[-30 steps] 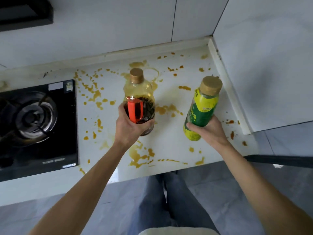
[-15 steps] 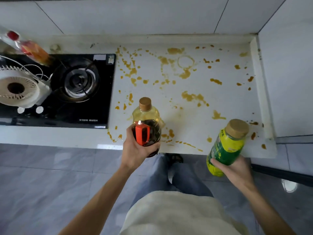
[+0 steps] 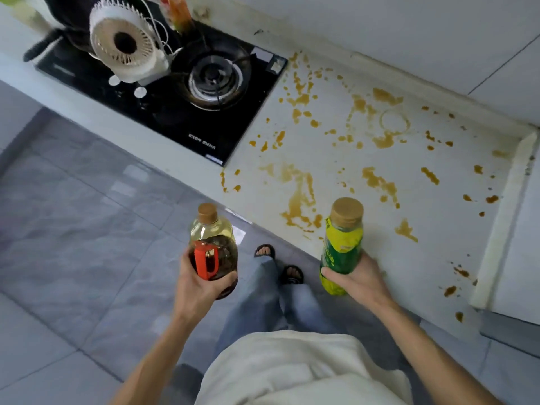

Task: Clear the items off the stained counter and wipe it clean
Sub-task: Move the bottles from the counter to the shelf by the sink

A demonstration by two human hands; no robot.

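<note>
- Left hand (image 3: 201, 283) fingers curl under the clear dark-liquid bottle with red handle (image 3: 212, 249).
- Right hand (image 3: 358, 277) fingers wrap the green-labelled plastic bottle (image 3: 342, 252), held beside the stained white counter (image 3: 365, 159).

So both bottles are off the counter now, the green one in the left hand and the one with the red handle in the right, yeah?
Not quite: the hands are swapped. The head view shows the green bottle in the right hand and the red-handled bottle in the left hand. Both are lifted off the counter.

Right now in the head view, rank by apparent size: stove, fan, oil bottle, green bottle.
1. Stove
2. Fan
3. Oil bottle and green bottle: alike, not ranked.
The bottles are nearer the camera, so true sizes stay unsure.
</note>
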